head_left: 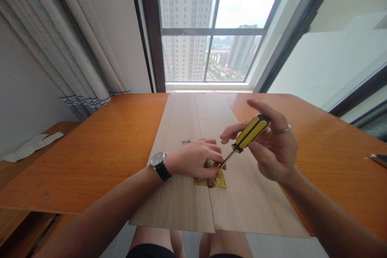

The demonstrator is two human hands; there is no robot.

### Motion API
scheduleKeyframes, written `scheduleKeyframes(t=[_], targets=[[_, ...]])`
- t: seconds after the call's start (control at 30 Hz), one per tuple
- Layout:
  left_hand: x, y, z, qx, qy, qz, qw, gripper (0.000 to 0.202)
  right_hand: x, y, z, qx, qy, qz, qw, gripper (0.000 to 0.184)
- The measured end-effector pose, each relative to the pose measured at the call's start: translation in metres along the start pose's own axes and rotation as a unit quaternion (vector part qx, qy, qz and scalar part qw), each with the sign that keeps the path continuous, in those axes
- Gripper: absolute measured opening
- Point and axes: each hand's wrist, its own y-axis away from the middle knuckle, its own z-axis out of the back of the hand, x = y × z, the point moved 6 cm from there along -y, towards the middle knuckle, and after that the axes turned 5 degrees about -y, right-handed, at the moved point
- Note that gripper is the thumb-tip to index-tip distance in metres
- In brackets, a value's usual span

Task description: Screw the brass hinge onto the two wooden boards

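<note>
Two pale wood-grain boards lie edge to edge, the left board (172,185) and the right board (250,193), with a brass hinge (210,181) across their seam. My left hand (196,159), a black-strapped wristwatch (160,165) on its wrist, rests with curled fingers on the hinge. My right hand (272,147) grips a yellow-and-black screwdriver (250,133), whose metal shaft slants down to the hinge beside my left fingertips. The exact tip is hidden. A loose metal screw (186,141) lies on the boards above my left hand.
The boards lie on an orange wooden table (90,157) with a straight front edge. A lower wooden shelf (33,145) at left holds white paper. A dark object (377,160) sits at the right table edge. Window glass and curtains stand behind.
</note>
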Motion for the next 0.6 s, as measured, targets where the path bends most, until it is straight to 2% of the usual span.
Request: scheduleKeyframes(t=[0.13, 0.3, 0.4, 0.5, 0.53, 0.6], targets=[[0.000, 0.000, -0.001, 0.016, -0.002, 0.016, 1.000, 0.015, -0.004, -0.001, 0.001, 0.008, 0.076, 0.016, 0.997, 0.065], [0.005, 0.002, -0.002, 0.010, 0.008, 0.050, 0.999, 0.021, -0.003, -0.002, 0.005, -0.043, 0.143, 0.042, 0.988, 0.076], [0.006, 0.003, 0.000, -0.005, 0.028, 0.038, 0.999, 0.018, 0.002, -0.003, 0.004, -0.043, 0.165, 0.060, 0.984, 0.065], [0.005, 0.003, 0.000, -0.011, 0.042, 0.028, 0.999, 0.016, 0.002, -0.006, 0.000, -0.015, 0.181, 0.054, 0.982, 0.054], [0.005, 0.002, 0.000, -0.010, 0.039, 0.029, 0.999, 0.018, 0.000, -0.006, -0.002, -0.002, 0.171, 0.040, 0.984, 0.059], [0.005, 0.001, -0.002, -0.007, 0.025, 0.030, 0.999, 0.024, -0.006, -0.006, -0.007, 0.025, 0.141, 0.002, 0.990, 0.081]])
